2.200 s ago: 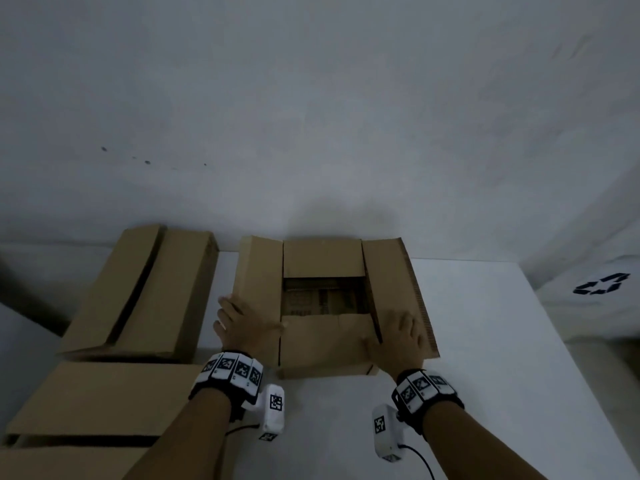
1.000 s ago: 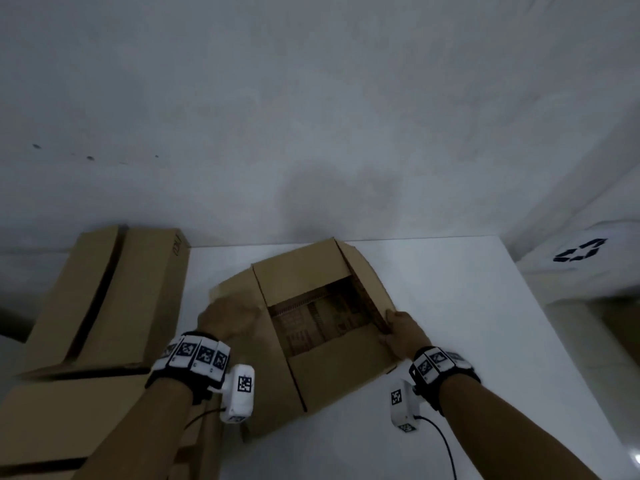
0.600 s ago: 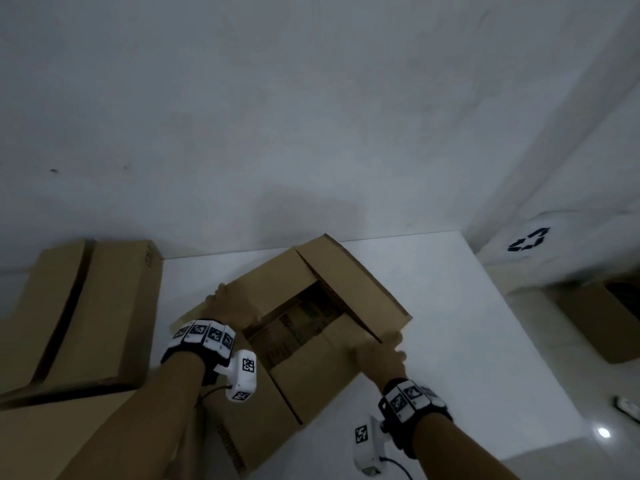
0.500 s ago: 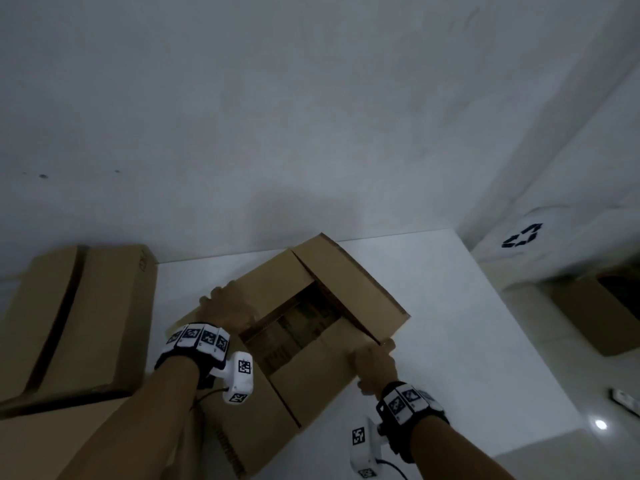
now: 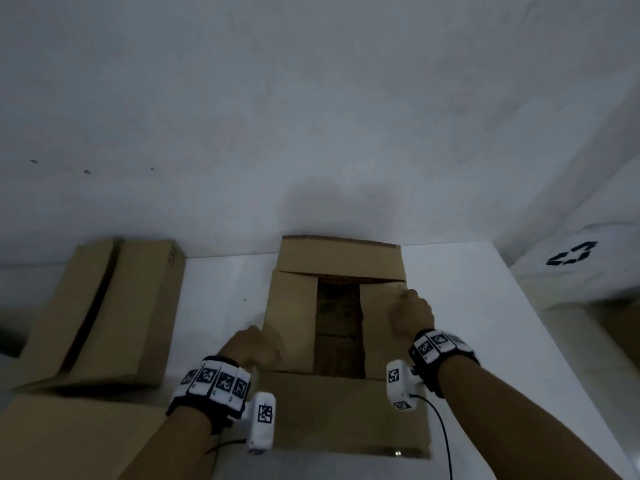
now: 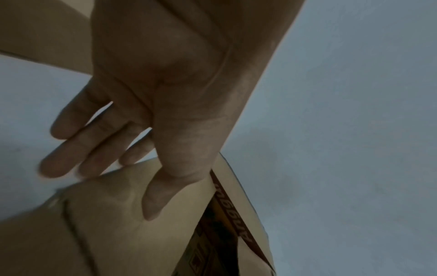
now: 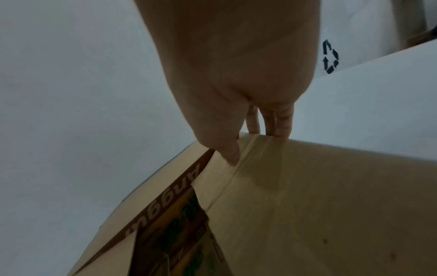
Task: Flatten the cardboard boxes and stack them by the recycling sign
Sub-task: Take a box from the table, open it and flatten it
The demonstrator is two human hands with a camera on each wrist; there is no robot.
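A brown cardboard box (image 5: 341, 410) lies square to me on the white table (image 5: 485, 341), its flaps spread and printed card showing in the middle gap. My left hand (image 5: 252, 346) is at the box's near left corner. Its thumb (image 6: 156, 196) rests on the left flap (image 6: 106, 224) and the fingers reach straight past the flap's edge. My right hand (image 5: 410, 311) pinches the far corner of the right flap (image 7: 331, 205), thumb (image 7: 227, 149) on top and fingers behind the edge. The black recycling sign (image 5: 571, 252) (image 7: 329, 56) is on a white surface to the right.
Another cardboard box (image 5: 114, 306) lies at the table's left, with more cardboard (image 5: 69, 441) nearer me at the lower left. A grey wall stands right behind the table. The table's right edge drops off below the sign.
The box has swung from a diagonal lie back to square with me. My right hand has moved up to the right flap's far corner and my left hand down to the near left corner.
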